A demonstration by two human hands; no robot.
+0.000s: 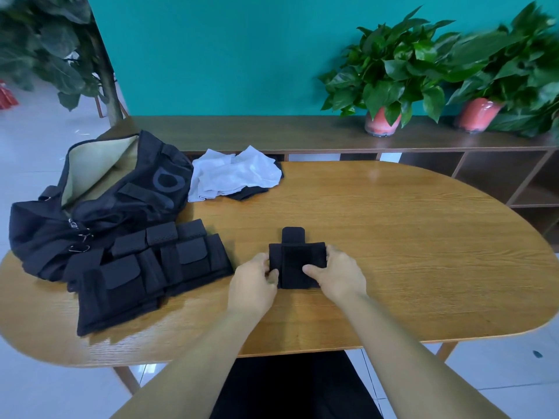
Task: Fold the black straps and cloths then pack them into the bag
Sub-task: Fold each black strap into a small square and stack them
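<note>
A folded black strap [295, 261] lies on the wooden table [408, 243] in front of me, with a short tab sticking out at its far edge. My left hand [255, 282] grips its left edge, thumb on top. My right hand [338, 275] grips its right edge, thumb pressing on the fabric. A stack of folded black straps [151, 267] lies at the left. Behind the stack sits the black bag [99, 201], unzipped, its beige lining showing. White cloths [233, 172] lie over a black cloth [251, 192] at the table's far side.
A low wooden shelf [302, 134] runs behind the table against a teal wall, carrying two potted plants [384, 86] in pink pots. A larger plant [45, 49] stands at the far left. Tiled floor surrounds the table.
</note>
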